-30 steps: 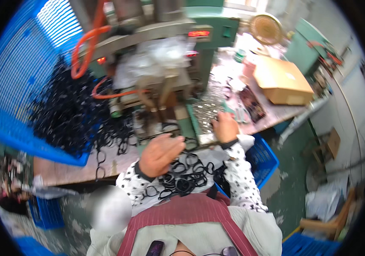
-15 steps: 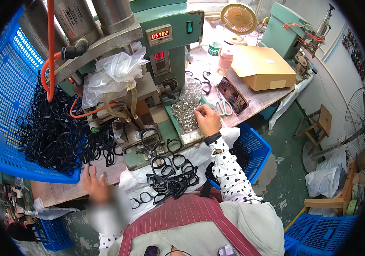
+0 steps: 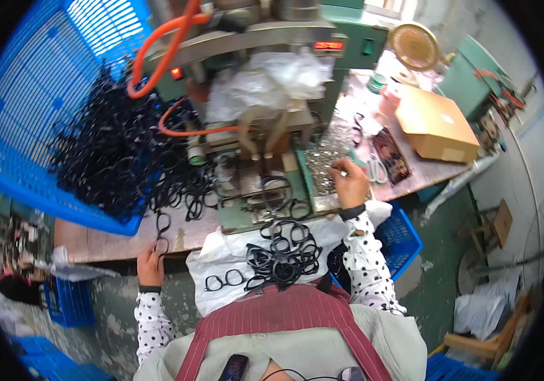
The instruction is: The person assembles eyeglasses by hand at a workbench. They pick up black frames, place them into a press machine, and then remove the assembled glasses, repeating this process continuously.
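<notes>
Left hand (image 3: pixel 151 265) low at near table edge, fingers pinched together on a black plastic spectacle frame (image 3: pixel 163 232) hanging just off the worn wooden tabletop (image 3: pixel 116 236). Right hand (image 3: pixel 351 183) up on the green press machine (image 3: pixel 265 127), fingertips bunched and touching a heap of small silvery metal parts (image 3: pixel 328 159); whether anything was gripped, impossible to tell. Pile of finished black frames (image 3: pixel 281 254) on white cloth (image 3: pixel 221 263) in the lap. Large blue plastic crate (image 3: pixel 37 108) at left, tipped, spilling tangled black frames (image 3: pixel 113 152). Brown cardboard box (image 3: pixel 436 124) far right on table. Green-grey concrete floor (image 3: pixel 450 247) at right. Machine's working area partly masked by crumpled clear plastic sheet (image 3: pixel 265 79); edges blurred.
</notes>
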A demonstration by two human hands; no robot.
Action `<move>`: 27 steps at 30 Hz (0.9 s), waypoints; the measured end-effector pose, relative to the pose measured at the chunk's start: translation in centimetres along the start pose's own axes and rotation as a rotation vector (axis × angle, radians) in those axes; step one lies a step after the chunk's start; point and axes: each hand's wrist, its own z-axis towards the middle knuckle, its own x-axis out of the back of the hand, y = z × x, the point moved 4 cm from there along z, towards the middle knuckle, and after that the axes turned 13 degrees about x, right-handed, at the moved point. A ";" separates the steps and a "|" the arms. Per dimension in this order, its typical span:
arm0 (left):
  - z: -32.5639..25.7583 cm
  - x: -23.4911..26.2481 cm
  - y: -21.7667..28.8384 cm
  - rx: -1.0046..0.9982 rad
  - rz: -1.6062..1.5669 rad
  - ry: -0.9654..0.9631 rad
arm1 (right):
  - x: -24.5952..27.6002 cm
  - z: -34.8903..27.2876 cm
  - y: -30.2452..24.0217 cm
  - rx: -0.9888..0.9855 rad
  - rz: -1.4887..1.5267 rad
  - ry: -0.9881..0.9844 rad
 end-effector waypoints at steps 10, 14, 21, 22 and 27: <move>10.2 -4.2 3.0 0.603 -0.914 0.261 | 0.3 3.0 -12.0 -0.027 0.697 -0.271; 10.6 -8.6 2.8 0.533 -0.642 0.317 | -1.0 2.2 -13.6 -0.084 0.695 -0.230; 11.9 -5.5 7.7 0.529 -0.926 0.298 | -2.9 2.2 -14.0 -0.136 0.609 -0.133; 11.9 -3.9 9.3 0.469 -0.722 0.269 | -3.0 2.4 -14.2 -0.140 0.611 -0.123; 11.4 3.7 20.6 -0.131 -0.643 0.338 | -4.4 2.3 -14.3 -0.147 0.784 0.001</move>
